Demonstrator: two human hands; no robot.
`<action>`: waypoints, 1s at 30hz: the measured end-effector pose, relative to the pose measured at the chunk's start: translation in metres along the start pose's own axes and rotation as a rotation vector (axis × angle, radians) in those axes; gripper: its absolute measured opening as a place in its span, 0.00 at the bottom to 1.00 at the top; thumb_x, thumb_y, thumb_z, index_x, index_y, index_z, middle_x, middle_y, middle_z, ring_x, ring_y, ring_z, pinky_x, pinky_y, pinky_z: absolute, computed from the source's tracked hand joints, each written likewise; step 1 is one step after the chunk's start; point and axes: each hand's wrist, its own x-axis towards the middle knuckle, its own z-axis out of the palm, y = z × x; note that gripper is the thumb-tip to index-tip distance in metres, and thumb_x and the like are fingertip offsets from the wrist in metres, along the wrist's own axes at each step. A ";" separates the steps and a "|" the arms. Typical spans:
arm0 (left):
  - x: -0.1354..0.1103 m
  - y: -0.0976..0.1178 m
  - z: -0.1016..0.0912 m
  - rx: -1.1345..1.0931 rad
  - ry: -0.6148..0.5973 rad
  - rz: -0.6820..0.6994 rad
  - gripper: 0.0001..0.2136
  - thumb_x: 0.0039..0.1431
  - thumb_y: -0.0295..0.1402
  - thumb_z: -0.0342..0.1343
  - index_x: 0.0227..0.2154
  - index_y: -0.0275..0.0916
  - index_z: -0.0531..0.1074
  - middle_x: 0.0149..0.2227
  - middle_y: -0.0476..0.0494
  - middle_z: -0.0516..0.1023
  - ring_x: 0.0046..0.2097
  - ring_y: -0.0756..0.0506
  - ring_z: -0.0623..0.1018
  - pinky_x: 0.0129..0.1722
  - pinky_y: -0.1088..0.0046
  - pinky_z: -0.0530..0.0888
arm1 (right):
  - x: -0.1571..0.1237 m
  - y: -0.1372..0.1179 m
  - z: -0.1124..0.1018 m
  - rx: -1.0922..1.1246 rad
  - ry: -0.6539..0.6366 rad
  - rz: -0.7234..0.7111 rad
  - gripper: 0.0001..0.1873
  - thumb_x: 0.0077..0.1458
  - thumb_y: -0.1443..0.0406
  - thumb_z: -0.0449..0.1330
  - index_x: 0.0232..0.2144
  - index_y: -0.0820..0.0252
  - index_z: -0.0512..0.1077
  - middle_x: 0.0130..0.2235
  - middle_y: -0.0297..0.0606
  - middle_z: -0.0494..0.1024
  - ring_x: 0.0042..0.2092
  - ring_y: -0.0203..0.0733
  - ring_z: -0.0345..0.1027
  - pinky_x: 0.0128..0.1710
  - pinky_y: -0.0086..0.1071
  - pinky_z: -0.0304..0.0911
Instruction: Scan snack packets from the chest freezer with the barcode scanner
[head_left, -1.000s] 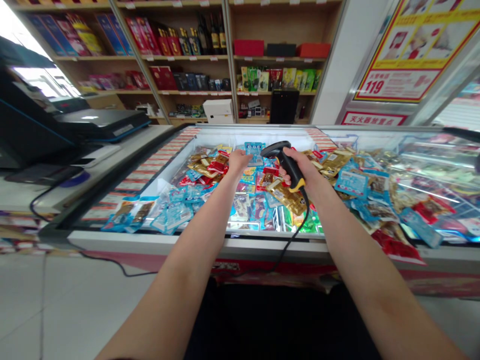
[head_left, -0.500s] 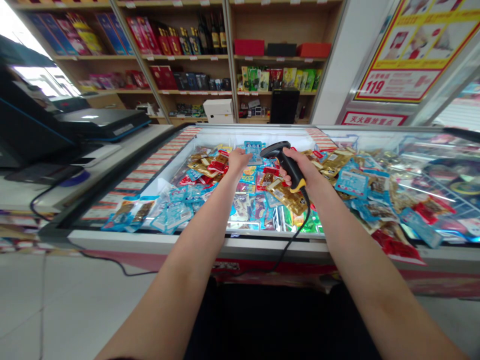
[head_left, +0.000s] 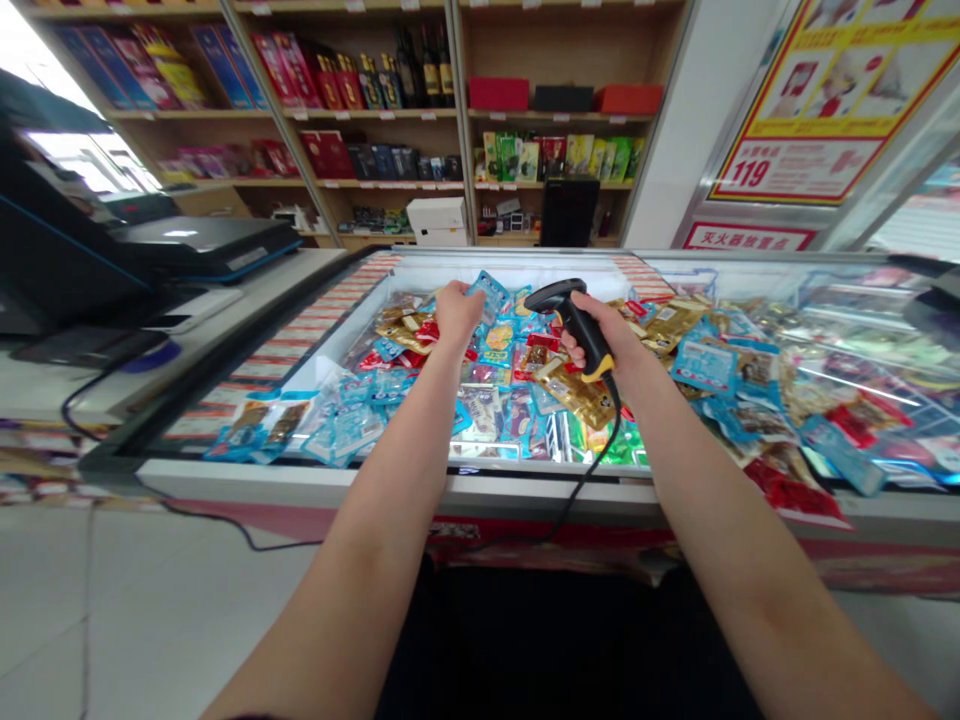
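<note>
My right hand (head_left: pixel 604 338) is closed around the handle of a black barcode scanner (head_left: pixel 571 318) with a yellow band, its head pointing left. A black cable hangs from the scanner over the freezer's front edge. My left hand (head_left: pixel 456 309) grips a blue snack packet (head_left: pixel 487 292), lifted a little above the heap, just left of the scanner head. Both hands are over an open chest freezer (head_left: pixel 480 478) filled with several blue, gold and red packets.
A counter (head_left: pixel 247 300) with a black till machine (head_left: pixel 202 245) and cables stands to the left. Wooden shelves (head_left: pixel 450 120) of boxes and bottles line the back wall. Sliding glass covers the freezer's right part (head_left: pixel 862 340). White tiled floor lies at lower left.
My left hand has closed on a blue packet and raised it off the heap, moving slightly left and up. The scanner has lifted a little with my right hand.
</note>
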 end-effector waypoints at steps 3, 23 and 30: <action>0.009 0.000 -0.024 0.113 0.144 0.014 0.09 0.50 0.35 0.56 0.34 0.40 0.72 0.36 0.41 0.78 0.45 0.39 0.77 0.47 0.64 0.71 | -0.002 -0.002 0.002 0.008 0.019 0.012 0.21 0.65 0.49 0.54 0.34 0.61 0.70 0.17 0.35 0.70 0.14 0.35 0.59 0.11 0.26 0.57; -0.017 0.010 -0.015 0.441 0.028 0.273 0.12 0.56 0.31 0.55 0.43 0.43 0.75 0.51 0.38 0.76 0.56 0.35 0.72 0.58 0.57 0.64 | 0.002 -0.002 -0.007 0.026 0.012 -0.027 0.21 0.63 0.47 0.56 0.35 0.59 0.70 0.18 0.34 0.71 0.15 0.35 0.60 0.12 0.26 0.59; -0.047 0.010 0.031 0.474 -0.462 0.426 0.12 0.54 0.40 0.61 0.39 0.41 0.79 0.45 0.39 0.81 0.49 0.36 0.78 0.53 0.63 0.70 | 0.003 -0.002 -0.010 0.056 0.023 -0.046 0.21 0.63 0.47 0.56 0.36 0.59 0.70 0.18 0.34 0.71 0.15 0.35 0.61 0.11 0.26 0.59</action>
